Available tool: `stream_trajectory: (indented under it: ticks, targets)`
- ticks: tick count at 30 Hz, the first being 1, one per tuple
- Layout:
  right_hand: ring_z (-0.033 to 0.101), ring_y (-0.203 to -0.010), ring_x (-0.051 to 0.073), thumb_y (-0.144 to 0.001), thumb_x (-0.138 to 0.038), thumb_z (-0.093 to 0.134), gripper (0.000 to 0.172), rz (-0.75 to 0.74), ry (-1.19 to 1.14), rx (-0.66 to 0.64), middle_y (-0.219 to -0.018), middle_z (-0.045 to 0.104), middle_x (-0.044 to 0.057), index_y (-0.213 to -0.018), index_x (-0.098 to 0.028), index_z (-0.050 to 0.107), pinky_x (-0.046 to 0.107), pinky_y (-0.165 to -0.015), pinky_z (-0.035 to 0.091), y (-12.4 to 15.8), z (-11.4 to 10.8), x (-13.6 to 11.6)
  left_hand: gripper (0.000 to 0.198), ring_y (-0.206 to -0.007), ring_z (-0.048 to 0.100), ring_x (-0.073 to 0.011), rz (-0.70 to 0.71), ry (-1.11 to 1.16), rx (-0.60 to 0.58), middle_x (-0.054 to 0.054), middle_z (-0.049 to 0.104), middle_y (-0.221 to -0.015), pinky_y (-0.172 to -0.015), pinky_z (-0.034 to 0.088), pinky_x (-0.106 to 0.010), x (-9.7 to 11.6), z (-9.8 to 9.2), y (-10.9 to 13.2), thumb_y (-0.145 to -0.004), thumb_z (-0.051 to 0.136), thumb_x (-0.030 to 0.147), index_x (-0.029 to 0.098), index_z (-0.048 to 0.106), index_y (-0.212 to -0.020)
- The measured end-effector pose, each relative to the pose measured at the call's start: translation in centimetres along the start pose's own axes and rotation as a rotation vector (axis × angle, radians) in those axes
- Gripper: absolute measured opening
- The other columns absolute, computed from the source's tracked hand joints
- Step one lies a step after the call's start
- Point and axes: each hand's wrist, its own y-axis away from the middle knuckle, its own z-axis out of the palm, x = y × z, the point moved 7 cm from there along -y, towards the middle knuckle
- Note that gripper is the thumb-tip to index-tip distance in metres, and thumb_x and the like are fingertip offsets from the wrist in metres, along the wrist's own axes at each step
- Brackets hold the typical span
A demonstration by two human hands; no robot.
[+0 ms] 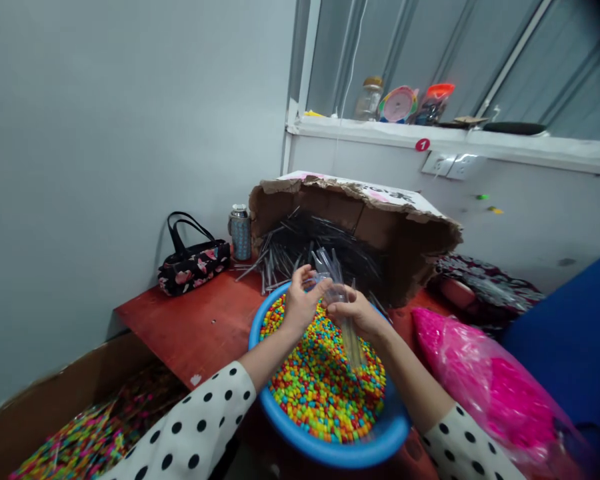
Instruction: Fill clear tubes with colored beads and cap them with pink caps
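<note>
My left hand (300,303) and my right hand (356,312) meet above a blue basin (390,437) heaped with small multicoloured candy pieces (325,387). Both hands are closed on a bunch of thin clear plastic tubes (343,300); the tubes stick up past my fingers and hang down towards the candy. My left fingers pinch the upper end of the bunch, and my right hand grips it lower down. Both sleeves are white with black dots.
A torn cardboard box (405,230) lies on its side behind the basin, spilling more tubes (310,250). On the red table (195,327) stand a floral black handbag (193,263) and a flask (240,231). A pink plastic bag (475,383) lies right; a box of filled tubes (90,433) sits lower left.
</note>
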Motion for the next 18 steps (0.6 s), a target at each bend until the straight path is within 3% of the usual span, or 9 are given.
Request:
stream_trajectory:
  ticks: [5,8,12,15,18]
  targets:
    - [0.052,-0.057,0.01,-0.051,-0.017,0.075,0.041,-0.008,0.083,0.014,-0.07,0.062,-0.002,-0.089,-0.017,0.061,0.023,-0.054,0.038,0.1,-0.5,0.6,0.026,-0.062,0.055,-0.0122,0.073,-0.282,-0.116,0.0,0.061,-0.07,-0.061,0.045,-0.024,0.7,-0.5,-2.1,-0.059,0.074,0.031,0.015,0.062,-0.076]
    - [0.051,-0.058,0.01,-0.053,-0.014,0.073,0.039,0.006,0.139,-0.039,-0.07,0.061,-0.003,-0.09,-0.017,0.061,0.023,-0.056,0.038,0.0,-0.2,1.4,0.015,-0.057,0.053,-0.0105,0.075,-0.3,-0.111,0.002,0.059,-0.061,-0.056,0.043,-0.022,0.6,-1.2,-2.6,-0.064,0.067,0.029,0.015,0.063,-0.069]
    - [0.048,-0.057,0.009,-0.055,-0.014,0.071,0.032,0.018,0.18,-0.048,-0.069,0.059,-0.002,-0.085,-0.016,0.061,0.023,-0.054,0.036,-0.5,0.0,2.1,0.017,-0.057,0.054,-0.0108,0.069,-0.301,-0.13,0.001,0.061,-0.06,-0.054,0.043,-0.021,0.3,-2.6,-3.0,-0.067,0.066,0.031,0.014,0.066,-0.068]
    - [0.044,-0.053,0.008,-0.055,-0.016,0.071,0.031,0.04,0.135,-0.056,-0.067,0.056,-0.003,-0.084,-0.015,0.061,0.023,-0.051,0.034,-0.7,0.1,2.4,0.025,-0.06,0.059,-0.0128,0.034,-0.24,-0.021,-0.002,0.066,-0.067,-0.057,0.047,-0.023,1.6,-4.4,-3.0,-0.067,0.068,0.035,0.012,0.069,-0.076]
    - [0.045,-0.052,0.008,-0.054,-0.017,0.072,0.03,0.076,0.09,-0.021,-0.064,0.054,-0.004,-0.081,-0.016,0.06,0.023,-0.051,0.036,-0.9,-0.2,2.3,0.035,-0.061,0.062,-0.0146,0.061,-0.164,0.114,-0.004,0.069,-0.072,-0.062,0.052,-0.028,5.4,-5.2,-1.7,-0.069,0.067,0.039,0.011,0.068,-0.091]
